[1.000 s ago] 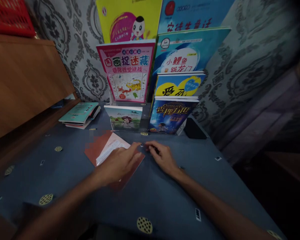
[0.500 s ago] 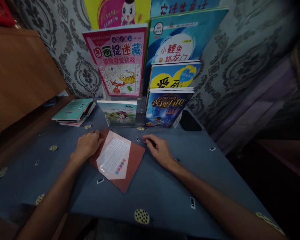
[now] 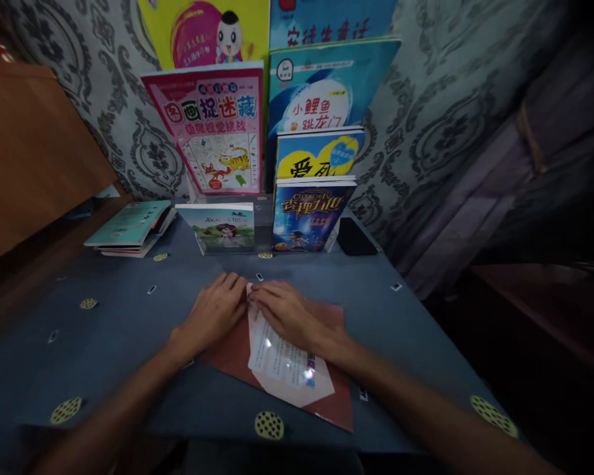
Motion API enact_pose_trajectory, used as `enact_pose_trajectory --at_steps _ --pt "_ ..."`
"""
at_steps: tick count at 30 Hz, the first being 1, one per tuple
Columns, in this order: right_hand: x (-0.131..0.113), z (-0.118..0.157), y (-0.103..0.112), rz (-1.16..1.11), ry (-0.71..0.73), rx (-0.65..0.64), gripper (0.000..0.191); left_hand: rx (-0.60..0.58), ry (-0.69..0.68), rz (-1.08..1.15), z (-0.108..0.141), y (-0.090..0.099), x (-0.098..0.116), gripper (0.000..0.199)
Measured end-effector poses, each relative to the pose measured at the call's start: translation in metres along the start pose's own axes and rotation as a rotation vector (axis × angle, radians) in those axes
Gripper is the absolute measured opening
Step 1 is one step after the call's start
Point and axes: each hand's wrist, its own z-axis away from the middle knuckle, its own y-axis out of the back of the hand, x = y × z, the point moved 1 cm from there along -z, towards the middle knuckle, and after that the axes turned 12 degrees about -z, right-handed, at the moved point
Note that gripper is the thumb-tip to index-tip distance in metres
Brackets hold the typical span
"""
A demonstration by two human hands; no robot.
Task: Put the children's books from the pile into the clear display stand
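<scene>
A thin book [image 3: 282,356] with a reddish-brown cover and a pale, glossy printed panel lies turned on the table in front of me. At its far left edge, my left hand [image 3: 215,310] is closed, the fingers curled on the edge. My right hand [image 3: 287,313] reaches across the book's upper part, its bent fingers pinching the far edge right beside my left fingers. The fingertips of both hands nearly meet there and are partly hidden. Shine from a light falls on the panel's lower part.
Behind stand a small green book [image 3: 225,231], a pink book [image 3: 218,132] and a blue book [image 3: 304,218] with others behind it. A stack of books [image 3: 129,227] lies at left. A black phone-like slab [image 3: 356,237] lies right on the patterned tablecloth [image 3: 143,402].
The book has moved right and nearer to me and has turned. My left hand has moved right along with it. My right hand, earlier apart from the book, now lies on it.
</scene>
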Motion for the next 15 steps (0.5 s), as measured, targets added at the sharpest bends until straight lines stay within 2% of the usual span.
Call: enact_pose_trajectory --at_steps 3,6,11,15 --pt "-0.007 0.004 -0.016 0.008 -0.032 -0.131 0.028 0.070 -0.104 0.072 0.000 -0.014 0.006 0.035" --pt "-0.009 0.009 -0.018 -0.022 -0.087 -0.178 0.035 0.093 -0.118 0.026 0.000 -0.024 0.008 0.040" --pt "-0.006 0.025 -0.002 -0.066 -0.215 -0.226 0.048 0.065 -0.141 -0.037 0.001 -0.023 0.007 0.041" --pt "0.001 0.050 0.014 -0.038 -0.300 -0.173 0.052 0.058 -0.146 -0.063 0.001 -0.024 0.007 0.041"
